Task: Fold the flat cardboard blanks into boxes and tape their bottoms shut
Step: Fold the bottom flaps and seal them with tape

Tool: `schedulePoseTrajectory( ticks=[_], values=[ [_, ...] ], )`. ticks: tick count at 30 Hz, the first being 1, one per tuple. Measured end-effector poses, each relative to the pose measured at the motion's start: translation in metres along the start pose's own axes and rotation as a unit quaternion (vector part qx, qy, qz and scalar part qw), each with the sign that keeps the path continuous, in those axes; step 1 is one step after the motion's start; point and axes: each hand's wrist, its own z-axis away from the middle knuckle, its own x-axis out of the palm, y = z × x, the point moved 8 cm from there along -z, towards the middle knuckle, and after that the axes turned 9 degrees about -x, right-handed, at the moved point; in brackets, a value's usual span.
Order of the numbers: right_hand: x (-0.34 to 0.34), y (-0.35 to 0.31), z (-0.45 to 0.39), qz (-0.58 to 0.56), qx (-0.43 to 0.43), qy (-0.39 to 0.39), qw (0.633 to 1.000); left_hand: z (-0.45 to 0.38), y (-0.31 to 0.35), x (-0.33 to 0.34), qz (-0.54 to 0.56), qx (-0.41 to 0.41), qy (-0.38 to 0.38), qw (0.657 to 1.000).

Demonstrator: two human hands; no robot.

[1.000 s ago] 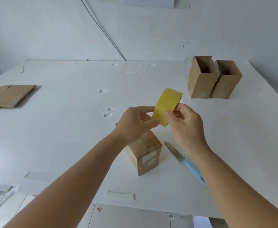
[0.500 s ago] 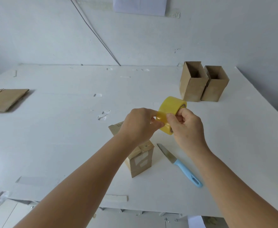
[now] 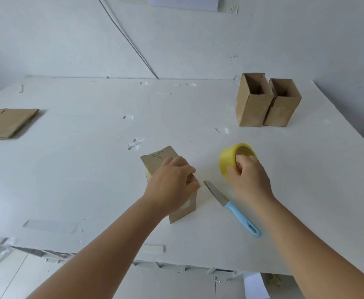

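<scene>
Left hand point(image 3: 172, 186) atop box point(image 3: 155, 161) (right hand point(image 3: 250, 182) gripping tape roll point(image 3: 226, 160))

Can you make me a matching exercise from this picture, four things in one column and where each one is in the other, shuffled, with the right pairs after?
Things:
1. yellow tape roll
2. knife
3. flat cardboard blanks
4. two open boxes

Places:
A. far right of the table, standing side by side
B. left edge of the table
C. gripped by the right hand
D. lying on the table between the two forearms

Pairs: 1-C, 2-D, 3-B, 4-A
</scene>
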Motion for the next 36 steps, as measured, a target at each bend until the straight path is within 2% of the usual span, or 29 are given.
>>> schedulePoseTrajectory(
  ticks=[4,9,11,12,14,16,18,21,26,30,33,36],
  values=[
    [0.03,0.037,0.016,0.154,0.023,-0.117,0.981,0.019,-0.004,-0.001,0.017,0.049,0.023,0.998],
    [0.054,0.043,0.028,0.219,0.025,-0.218,0.951,0.023,-0.019,-0.002,0.044,0.083,-0.005,0.996],
    [0.052,0.03,0.025,0.223,0.017,-0.208,0.952,0.027,-0.026,0.002,0.04,0.088,-0.017,0.995],
    [0.049,0.018,0.022,0.191,0.013,-0.183,0.964,0.029,-0.032,0.003,0.041,0.077,-0.013,0.996],
    [0.042,-0.012,0.019,0.046,0.006,-0.132,0.99,0.033,-0.047,0.004,0.067,0.02,0.014,0.997],
    [0.046,-0.049,0.02,-0.104,-0.021,-0.12,0.987,0.039,-0.063,0.005,0.134,-0.056,0.049,0.988],
    [0.06,-0.08,0.024,-0.18,-0.036,-0.148,0.972,0.044,-0.071,0.011,0.193,-0.114,0.063,0.973],
    [0.082,-0.103,0.032,-0.21,-0.035,-0.162,0.964,0.046,-0.077,0.026,0.265,-0.152,0.033,0.952],
    [0.096,-0.089,0.04,-0.253,0.011,-0.12,0.96,0.047,-0.063,0.027,0.45,-0.108,-0.001,0.887],
    [0.106,-0.079,0.041,-0.393,0.065,-0.125,0.909,0.046,-0.063,0.026,0.458,-0.093,-0.024,0.884],
    [0.116,-0.071,0.044,-0.45,0.13,-0.202,0.86,0.045,-0.075,0.031,0.457,-0.096,-0.096,0.879],
    [0.108,-0.07,0.027,-0.404,0.12,-0.211,0.882,0.034,-0.104,0.029,0.448,-0.204,-0.098,0.865]
  ],
)
